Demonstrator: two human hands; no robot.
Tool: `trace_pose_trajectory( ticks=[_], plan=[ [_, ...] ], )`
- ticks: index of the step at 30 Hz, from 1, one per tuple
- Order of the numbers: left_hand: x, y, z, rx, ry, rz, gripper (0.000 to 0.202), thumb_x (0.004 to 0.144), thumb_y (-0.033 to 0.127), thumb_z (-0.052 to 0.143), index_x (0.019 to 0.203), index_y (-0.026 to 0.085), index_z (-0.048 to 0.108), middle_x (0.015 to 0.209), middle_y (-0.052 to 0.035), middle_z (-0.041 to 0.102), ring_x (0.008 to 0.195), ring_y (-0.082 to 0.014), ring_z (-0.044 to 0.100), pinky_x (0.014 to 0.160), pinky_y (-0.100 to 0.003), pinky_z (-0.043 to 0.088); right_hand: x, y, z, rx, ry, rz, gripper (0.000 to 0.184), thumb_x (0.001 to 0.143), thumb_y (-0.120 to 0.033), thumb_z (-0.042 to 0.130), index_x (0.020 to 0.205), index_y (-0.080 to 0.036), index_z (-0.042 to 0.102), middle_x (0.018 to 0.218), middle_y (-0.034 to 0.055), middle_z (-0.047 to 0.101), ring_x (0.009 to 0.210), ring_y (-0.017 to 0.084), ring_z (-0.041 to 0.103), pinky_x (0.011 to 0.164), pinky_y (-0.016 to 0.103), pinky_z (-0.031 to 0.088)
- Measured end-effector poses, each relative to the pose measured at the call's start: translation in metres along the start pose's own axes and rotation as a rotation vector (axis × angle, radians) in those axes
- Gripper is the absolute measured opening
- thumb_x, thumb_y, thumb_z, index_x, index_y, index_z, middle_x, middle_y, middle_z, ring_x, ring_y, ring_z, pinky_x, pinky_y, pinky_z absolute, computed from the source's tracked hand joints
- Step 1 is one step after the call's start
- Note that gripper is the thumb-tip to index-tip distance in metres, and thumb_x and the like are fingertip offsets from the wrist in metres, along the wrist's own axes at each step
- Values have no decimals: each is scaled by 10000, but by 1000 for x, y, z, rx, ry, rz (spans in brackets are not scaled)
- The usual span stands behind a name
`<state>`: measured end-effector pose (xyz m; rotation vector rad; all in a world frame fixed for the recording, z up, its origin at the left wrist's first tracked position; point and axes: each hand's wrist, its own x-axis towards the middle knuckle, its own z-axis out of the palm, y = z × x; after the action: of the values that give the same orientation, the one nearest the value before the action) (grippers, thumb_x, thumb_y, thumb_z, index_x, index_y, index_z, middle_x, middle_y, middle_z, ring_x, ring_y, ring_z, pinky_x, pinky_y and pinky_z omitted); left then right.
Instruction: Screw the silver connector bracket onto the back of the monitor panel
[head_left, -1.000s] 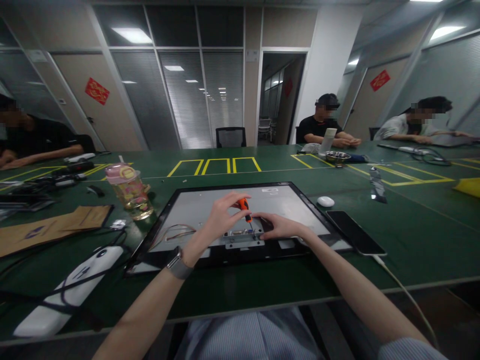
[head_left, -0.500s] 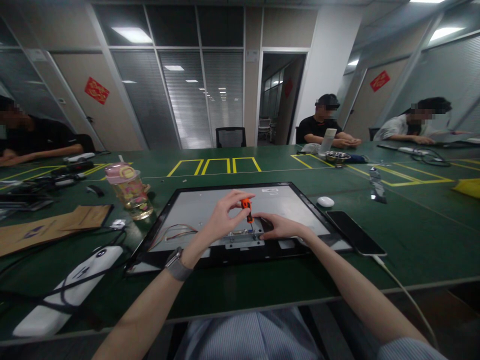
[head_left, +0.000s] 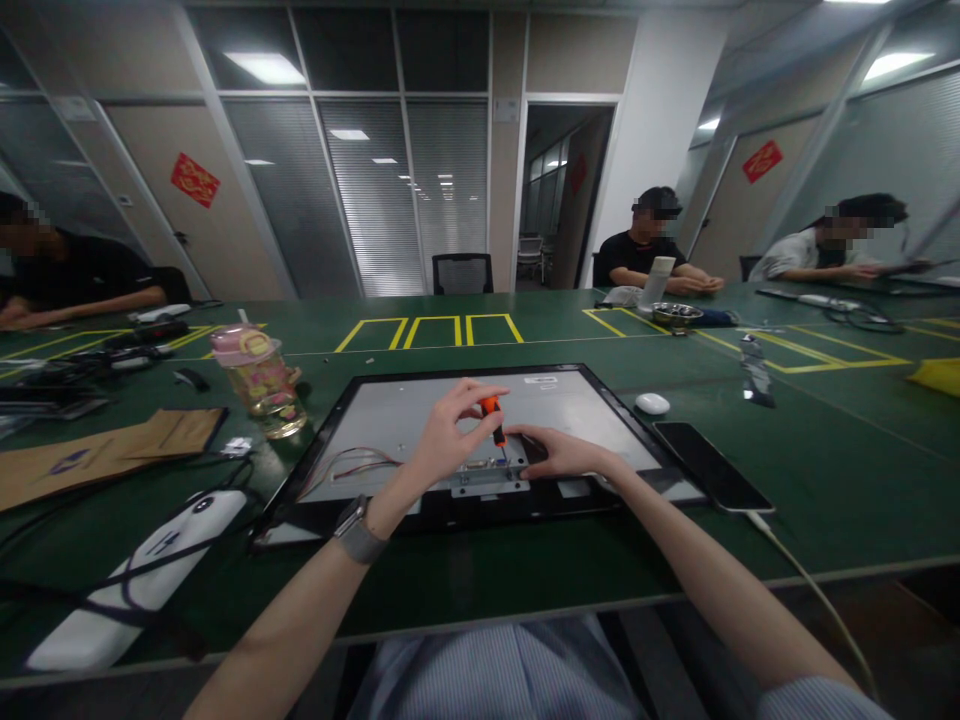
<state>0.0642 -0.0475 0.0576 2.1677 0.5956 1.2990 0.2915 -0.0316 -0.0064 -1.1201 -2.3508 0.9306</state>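
Observation:
A flat monitor panel (head_left: 375, 405) lies back-up on the green table, black frame around a grey metal back. Near its front edge sits a small metal connector bracket (head_left: 486, 478). My left hand (head_left: 446, 435) pinches the orange handle of a small screwdriver (head_left: 493, 417), whose tip points down at the bracket. My right hand (head_left: 559, 452) rests on the panel just right of the bracket, fingers curled and pressed by the screwdriver tip; whether it holds anything is hidden. Thin coloured wires (head_left: 341, 466) run across the panel's left part.
A pink-lidded bottle (head_left: 259, 382) stands left of the panel, with brown cardboard (head_left: 105, 452) and a white device (head_left: 139, 575) wrapped in black cable. Right are a white mouse-like object (head_left: 652, 403) and a black phone (head_left: 711, 465) on a white cable. Three other people sit around the table.
My left hand's fingers have shifted slightly around the screwdriver handle, turning it in place. My right hand and the panel have stayed where they were.

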Motion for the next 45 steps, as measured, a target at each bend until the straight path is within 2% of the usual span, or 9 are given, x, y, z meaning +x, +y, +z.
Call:
trace_pose_trajectory(
  ticks=[4, 11, 16, 24, 28, 31, 37, 42, 45],
  plan=[
    [-1, -2, -1, -70, -67, -44, 351, 842, 162, 487, 1185, 215, 544, 1161, -98, 530, 944, -162, 614, 797, -299, 544, 0, -1, 0, -10, 3, -18, 679, 699, -305, 701, 1309, -221, 416, 1217, 62, 543, 1037, 250, 527, 907, 387, 416],
    [0, -7, -1, 11, 3, -62, 250, 815, 236, 561, 1059, 198, 598, 1050, -74, 593, 883, -157, 619, 685, -257, 565, 0, 0, 1, -11, 6, 4, 691, 694, -318, 704, 1312, -214, 414, 1135, 67, 577, 925, 235, 559, 826, 371, 450],
    [1, -2, -4, -114, -114, -69, 308, 852, 186, 489, 1152, 209, 554, 1137, -87, 566, 1027, -177, 586, 834, -320, 539, -1, -1, 0, -8, 5, 0, 684, 703, -305, 698, 1319, -222, 413, 1133, 61, 582, 966, 246, 552, 860, 382, 436],
    [1, -6, 0, 77, 24, 10, 267, 781, 237, 619, 1045, 205, 629, 886, -27, 505, 780, -109, 559, 695, -252, 548, 0, -2, 0, 10, -13, -3, 672, 712, -317, 690, 1311, -197, 409, 1230, 83, 538, 1066, 258, 522, 929, 399, 401],
    [0, -1, -1, -12, -62, 17, 340, 835, 185, 521, 1171, 226, 556, 1049, -67, 509, 927, -141, 565, 824, -296, 524, 0, -2, 0, -8, 6, 0, 672, 704, -319, 699, 1305, -207, 419, 1215, 76, 547, 1063, 264, 522, 916, 394, 410],
    [0, -1, 0, -61, -107, -23, 385, 852, 167, 483, 1229, 242, 510, 1106, -72, 519, 956, -145, 579, 822, -285, 529, 0, -1, 0, -21, 10, 4, 670, 703, -314, 701, 1305, -218, 423, 1200, 69, 553, 1054, 265, 524, 909, 394, 411],
    [-2, -12, 5, 38, 76, -56, 319, 765, 264, 634, 1080, 218, 607, 914, -24, 531, 741, -98, 584, 612, -208, 558, 0, 1, 0, -12, 6, -3, 682, 705, -321, 701, 1311, -207, 412, 1227, 80, 533, 1087, 270, 504, 933, 403, 397],
    [-2, -5, 5, -102, -4, -40, 284, 859, 241, 500, 1130, 206, 578, 1119, -84, 507, 936, -144, 592, 793, -286, 548, 0, 2, 1, -14, 10, -2, 685, 704, -317, 702, 1315, -214, 409, 1219, 80, 539, 1083, 272, 507, 940, 418, 392],
    [-2, -3, 5, -117, -14, -47, 311, 868, 238, 491, 1169, 205, 561, 1050, -75, 524, 894, -137, 591, 753, -275, 552, 0, 1, 1, -4, 10, 0, 693, 703, -315, 702, 1320, -219, 403, 1226, 75, 538, 1085, 269, 507, 939, 412, 394]
  ],
)
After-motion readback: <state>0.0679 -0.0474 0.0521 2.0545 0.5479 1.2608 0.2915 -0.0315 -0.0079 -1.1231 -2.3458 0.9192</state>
